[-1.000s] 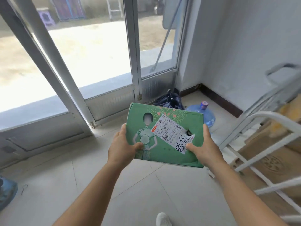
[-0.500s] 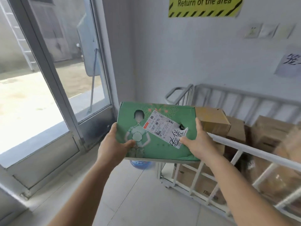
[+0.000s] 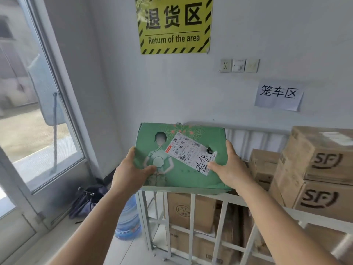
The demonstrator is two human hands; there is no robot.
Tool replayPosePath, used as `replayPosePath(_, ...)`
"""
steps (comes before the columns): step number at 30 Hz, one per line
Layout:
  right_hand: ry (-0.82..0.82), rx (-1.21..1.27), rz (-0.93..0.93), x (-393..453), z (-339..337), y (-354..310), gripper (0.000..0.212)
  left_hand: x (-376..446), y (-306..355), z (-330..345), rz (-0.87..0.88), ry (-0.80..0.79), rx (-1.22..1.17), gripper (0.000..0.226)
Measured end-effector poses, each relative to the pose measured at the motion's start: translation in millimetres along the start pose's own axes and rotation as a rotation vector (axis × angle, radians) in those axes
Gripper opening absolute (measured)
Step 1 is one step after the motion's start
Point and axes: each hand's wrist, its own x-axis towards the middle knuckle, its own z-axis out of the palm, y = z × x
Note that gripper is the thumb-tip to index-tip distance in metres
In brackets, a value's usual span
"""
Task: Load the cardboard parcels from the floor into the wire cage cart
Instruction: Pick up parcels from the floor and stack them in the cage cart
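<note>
A pale wall (image 3: pixel 191 88) backs this corner, with a glass door (image 3: pixel 34 104) at far left and a yellow hazard-striped sign (image 3: pixel 174 25) reading "Return of the area" overhead. On the floor below the door lie a dark umbrella (image 3: pixel 86 199) and, beside it, a blue water jug (image 3: pixel 128 220) standing just outside the cage's corner post. My left hand (image 3: pixel 129 173) grips the left edge of a green box (image 3: pixel 183 169), thumb curled over its printed top face and fingers tucked underneath. The box sits level in the air, its near edge just above the top rail of the white cage (image 3: pixel 193 217); whether it touches that rail I cannot tell. A shipping label (image 3: pixel 189 152) with handwritten black characters lies slanted across the box top. My right hand (image 3: pixel 231 167) grips the right edge, thumb pressed on the label's corner, fingers wrapped up the box's side. Inside the cage, brown cartons (image 3: pixel 189 209) stand behind the bars beneath the box. Farther right, two SF cartons (image 3: pixel 322 169) are stacked one on the other, a smaller carton (image 3: pixel 263 165) just left of them. Above, a paper notice (image 3: pixel 278 95) and wall sockets (image 3: pixel 238 65) are fixed to the wall.
</note>
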Motion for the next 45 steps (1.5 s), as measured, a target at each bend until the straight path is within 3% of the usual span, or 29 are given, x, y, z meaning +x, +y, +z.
replayPosePath(6, 0.005, 0.021, 0.013, 47, -35, 31, 0.095, 33, 43, 47, 0.018, -0.005, -0.002, 0.077)
replayPosePath(11, 0.000, 0.058, 0.051, 88, -38, 49, 0.093, 71, 54, 79, 0.021, -0.043, 0.006, 0.084)
replayPosePath(16, 0.033, 0.025, 0.120, 135, -35, 57, 0.092, 125, 62, 110, 0.032, -0.099, -0.054, 0.077)
replayPosePath(33, 0.310, 0.141, 0.301, 282, -55, 109, 0.090, 307, 130, 243, 0.246, -0.312, -0.123, 0.071)
replayPosePath(39, 0.278, 0.187, 0.320, 341, -62, 143, 0.093, 347, 147, 299, 0.201, -0.329, -0.102, 0.081)
replayPosePath(45, 0.212, 0.239, 0.323, 416, -63, 184, 0.084, 386, 164, 346, 0.124, -0.308, -0.078, 0.077)
